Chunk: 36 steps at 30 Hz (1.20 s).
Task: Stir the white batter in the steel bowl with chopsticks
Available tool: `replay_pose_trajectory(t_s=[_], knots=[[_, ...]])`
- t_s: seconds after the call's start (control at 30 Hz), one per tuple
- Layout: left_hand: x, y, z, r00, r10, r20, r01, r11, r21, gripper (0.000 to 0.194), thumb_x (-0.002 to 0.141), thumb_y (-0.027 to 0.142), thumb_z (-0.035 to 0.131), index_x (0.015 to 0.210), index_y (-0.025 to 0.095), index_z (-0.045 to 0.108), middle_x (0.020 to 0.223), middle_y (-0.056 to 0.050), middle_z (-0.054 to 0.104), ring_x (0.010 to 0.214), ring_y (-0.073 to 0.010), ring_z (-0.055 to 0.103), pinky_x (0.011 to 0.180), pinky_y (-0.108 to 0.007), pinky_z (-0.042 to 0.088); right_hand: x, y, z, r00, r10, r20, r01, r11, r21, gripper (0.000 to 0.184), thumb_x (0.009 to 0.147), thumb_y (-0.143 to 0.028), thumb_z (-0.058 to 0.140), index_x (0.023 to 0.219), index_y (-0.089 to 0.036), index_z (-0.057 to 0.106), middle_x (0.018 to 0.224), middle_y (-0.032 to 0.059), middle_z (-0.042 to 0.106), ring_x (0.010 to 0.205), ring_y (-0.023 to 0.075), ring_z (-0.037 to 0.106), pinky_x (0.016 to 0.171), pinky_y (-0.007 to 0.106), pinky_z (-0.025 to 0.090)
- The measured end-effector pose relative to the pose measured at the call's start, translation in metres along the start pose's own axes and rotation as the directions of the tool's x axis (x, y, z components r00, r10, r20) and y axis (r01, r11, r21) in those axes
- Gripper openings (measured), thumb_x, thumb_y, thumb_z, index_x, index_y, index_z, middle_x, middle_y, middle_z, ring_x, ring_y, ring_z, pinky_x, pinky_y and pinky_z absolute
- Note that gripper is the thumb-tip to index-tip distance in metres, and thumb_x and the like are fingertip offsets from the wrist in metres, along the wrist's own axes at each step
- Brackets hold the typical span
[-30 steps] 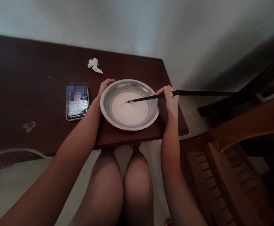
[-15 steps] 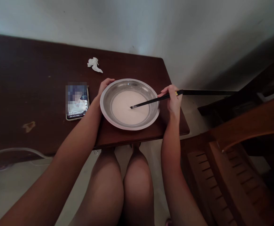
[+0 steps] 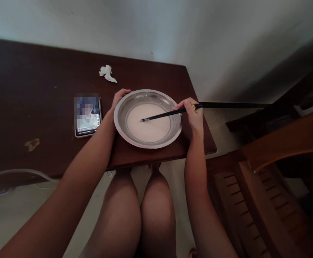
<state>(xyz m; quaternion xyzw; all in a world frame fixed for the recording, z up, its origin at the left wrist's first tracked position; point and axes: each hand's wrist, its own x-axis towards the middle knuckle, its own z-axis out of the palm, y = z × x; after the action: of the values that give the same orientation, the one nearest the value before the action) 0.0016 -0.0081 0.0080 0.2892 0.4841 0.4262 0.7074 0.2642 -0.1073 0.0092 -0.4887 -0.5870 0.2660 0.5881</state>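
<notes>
A wide metal bowl [image 3: 121, 123] sits at the front edge of the dark table, with a pale, milky batter-like liquid [image 3: 151, 130] in it. At the bowl's left rim, my left hand [image 3: 121, 96] grips it, with part of the fingers hidden behind the rim. My right hand [image 3: 192, 113] is closed around black chopsticks [image 3: 169, 113] with gold bands. They slant down to the left across the bowl, and their wet tips are at the liquid's surface near its middle.
Left of the bowl lies a phone [image 3: 89, 116] with its screen lit. A crumpled white tissue [image 3: 108, 73] rests farther back, near the wall [image 3: 134, 28]. A white cable [image 3: 27, 171] runs along the table's front left edge. At right stands a wooden chair [image 3: 253, 193].
My right hand has shifted a little to the left, carrying the chopstick tips leftward across the liquid. My left hand and the bowl have stayed almost still.
</notes>
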Motion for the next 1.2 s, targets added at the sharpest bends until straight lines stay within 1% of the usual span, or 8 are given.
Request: replay_pose_trajectory(t_s=[0.17, 0.37, 0.5, 0.6, 0.7, 0.9, 1.07, 1.2], knots=[[-0.0009, -0.0003, 0.0003, 1.000, -0.003, -0.013, 0.003, 1.000, -0.020, 0.029, 0.095, 0.025, 0.053, 0.067, 0.026, 0.060, 0.052, -0.001, 0.059, 0.073, -0.0250, 0.061, 0.079, -0.038, 0.049, 0.0007, 0.0029, -0.0017, 0.988, -0.013, -0.152, 0.013, 1.000, 0.000, 0.057, 0.094, -0.077, 0.054, 0.069, -0.026, 0.065, 0.061, -0.0044, 0.063, 0.060, 0.0130, 0.069, 0.071, 0.033, 0.058], [-0.0011, -0.0004, 0.0004, 1.000, -0.012, -0.002, 0.011, 1.000, -0.006, 0.029, 0.095, 0.027, 0.052, 0.067, 0.026, 0.062, 0.053, -0.002, 0.061, 0.077, -0.0275, 0.064, 0.080, -0.039, 0.050, 0.0010, 0.0002, -0.0010, 1.000, -0.008, -0.017, 0.008, 1.000, -0.015, 0.054, 0.090, -0.075, 0.063, 0.066, -0.026, 0.065, 0.061, -0.0036, 0.065, 0.069, 0.0150, 0.072, 0.076, 0.034, 0.061], [-0.0033, 0.0006, 0.0022, 1.000, 0.002, -0.018, -0.002, 1.000, -0.010, 0.037, 0.098, 0.024, 0.049, 0.062, 0.025, 0.058, 0.052, 0.000, 0.058, 0.062, -0.0204, 0.054, 0.077, -0.035, 0.049, 0.0017, 0.0027, -0.0033, 0.985, -0.024, -0.170, 0.026, 1.000, 0.010, 0.055, 0.094, -0.073, 0.057, 0.068, -0.025, 0.066, 0.064, -0.0039, 0.065, 0.063, 0.0130, 0.070, 0.071, 0.032, 0.058], [-0.0048, 0.0017, 0.0038, 0.999, -0.007, -0.033, 0.007, 1.000, -0.028, 0.039, 0.100, 0.023, 0.049, 0.062, 0.023, 0.058, 0.052, 0.001, 0.057, 0.056, -0.0174, 0.049, 0.076, -0.033, 0.049, 0.0003, 0.0041, -0.0033, 0.997, -0.002, -0.081, 0.007, 0.998, 0.066, 0.052, 0.093, -0.071, 0.060, 0.069, -0.025, 0.067, 0.061, -0.0042, 0.064, 0.059, 0.0124, 0.068, 0.066, 0.031, 0.057], [-0.0048, 0.0022, 0.0042, 0.999, -0.026, -0.034, 0.025, 0.999, -0.042, 0.039, 0.101, 0.024, 0.048, 0.063, 0.023, 0.059, 0.052, 0.000, 0.059, 0.056, -0.0178, 0.049, 0.074, -0.033, 0.049, -0.0001, 0.0033, -0.0021, 0.999, -0.016, 0.041, 0.015, 0.999, 0.032, 0.050, 0.092, -0.069, 0.064, 0.069, -0.025, 0.068, 0.062, -0.0035, 0.067, 0.065, 0.0134, 0.071, 0.073, 0.032, 0.060], [-0.0045, 0.0027, 0.0027, 0.999, -0.040, 0.003, 0.040, 0.997, -0.070, 0.031, 0.096, 0.023, 0.052, 0.067, 0.024, 0.062, 0.050, 0.000, 0.059, 0.055, -0.0211, 0.051, 0.068, -0.035, 0.048, 0.0023, 0.0059, -0.0026, 0.990, -0.037, -0.138, 0.045, 0.997, 0.061, 0.053, 0.094, -0.071, 0.060, 0.070, -0.024, 0.067, 0.060, -0.0056, 0.063, 0.057, 0.0115, 0.069, 0.067, 0.030, 0.058], [-0.0053, 0.0023, 0.0033, 1.000, -0.026, -0.001, 0.026, 0.997, -0.076, 0.039, 0.101, 0.022, 0.048, 0.063, 0.023, 0.060, 0.051, -0.001, 0.058, 0.053, -0.0184, 0.047, 0.066, -0.033, 0.045, 0.0014, 0.0027, -0.0004, 0.998, -0.048, 0.040, 0.047, 0.999, 0.020, 0.049, 0.093, -0.067, 0.065, 0.068, -0.024, 0.068, 0.060, -0.0045, 0.066, 0.066, 0.0127, 0.072, 0.073, 0.030, 0.060], [0.0003, -0.0001, 0.0000, 1.000, -0.007, 0.014, 0.008, 0.997, -0.074, 0.036, 0.101, 0.022, 0.050, 0.066, 0.023, 0.061, 0.054, -0.001, 0.059, 0.057, -0.0195, 0.048, 0.069, -0.033, 0.046, 0.0028, 0.0050, -0.0019, 0.993, -0.053, -0.110, 0.055, 0.998, 0.018, 0.052, 0.095, -0.069, 0.061, 0.069, -0.025, 0.069, 0.062, -0.0048, 0.066, 0.063, 0.0116, 0.071, 0.072, 0.030, 0.059]])
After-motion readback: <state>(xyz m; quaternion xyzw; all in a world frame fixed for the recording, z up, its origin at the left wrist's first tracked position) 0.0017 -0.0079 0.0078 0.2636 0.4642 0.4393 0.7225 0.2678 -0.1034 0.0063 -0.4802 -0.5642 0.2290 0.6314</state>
